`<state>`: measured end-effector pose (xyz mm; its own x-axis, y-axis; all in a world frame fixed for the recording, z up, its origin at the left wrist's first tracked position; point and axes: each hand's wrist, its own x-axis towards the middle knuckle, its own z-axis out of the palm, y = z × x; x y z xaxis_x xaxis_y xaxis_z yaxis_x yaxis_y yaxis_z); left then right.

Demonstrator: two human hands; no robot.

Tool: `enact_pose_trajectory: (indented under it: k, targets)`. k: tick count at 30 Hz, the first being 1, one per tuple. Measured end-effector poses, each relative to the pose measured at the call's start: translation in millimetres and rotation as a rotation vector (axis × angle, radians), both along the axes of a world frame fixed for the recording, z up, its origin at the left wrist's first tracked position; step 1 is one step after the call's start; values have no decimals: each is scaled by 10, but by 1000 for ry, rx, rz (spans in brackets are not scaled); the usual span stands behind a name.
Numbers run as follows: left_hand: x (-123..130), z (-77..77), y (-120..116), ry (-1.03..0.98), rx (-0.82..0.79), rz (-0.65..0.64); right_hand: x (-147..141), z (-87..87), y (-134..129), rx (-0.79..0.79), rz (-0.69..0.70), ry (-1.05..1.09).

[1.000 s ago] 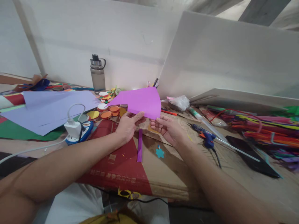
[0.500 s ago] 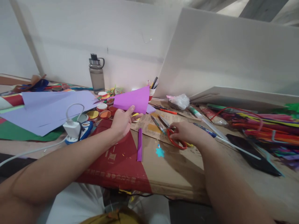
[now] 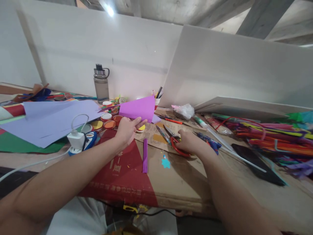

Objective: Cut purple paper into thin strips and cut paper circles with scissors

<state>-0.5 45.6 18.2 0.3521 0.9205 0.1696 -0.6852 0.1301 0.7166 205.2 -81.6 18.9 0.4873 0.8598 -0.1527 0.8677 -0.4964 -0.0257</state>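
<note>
My left hand [image 3: 126,132] is closed on the lower edge of a purple sheet of paper [image 3: 138,109], thumb uppermost. My right hand [image 3: 189,141] curls down over the red handles of a pair of scissors [image 3: 172,132]. The scissors' blades point away to the left, slightly apart, above the cardboard; part of the handles hides under my fingers. Beside the blades lies a slim pen-like tool [image 3: 163,134]. Nearer to me are a folded purple paper strip [image 3: 145,156] and a small blue flower-shaped cutout [image 3: 165,162].
Open paint pots [image 3: 109,124] stand behind my left hand. A water bottle [image 3: 101,86] and a pen cup [image 3: 157,102] are at the back. Lilac sheets [image 3: 56,120] and a power strip [image 3: 83,143] lie left. Pipe cleaners [image 3: 266,143] and a black phone-like slab [image 3: 254,163] are right.
The view has tilted up slightly. My right hand has shifted a little over the scissors, and more of a blue tool shows beyond that wrist. My left hand keeps hold of the purple paper.
</note>
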Motion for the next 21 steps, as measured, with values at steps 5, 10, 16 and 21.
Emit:
enact_pose_trajectory:
  k: [5, 10, 16, 21]
  targets:
    - [-49, 67, -26, 62, 76, -41, -104, -28, 77, 392, -24, 273]
    - [-99, 111, -72, 185, 224, -19, -243, -28, 64, 765, 231, 679]
    - [-118, 143, -47, 214, 391, 25, -324, -42, 65, 815, 339, 858]
    - [-98, 184, 73, 108, 352, 65, -391, 78, 15, 686, 284, 888]
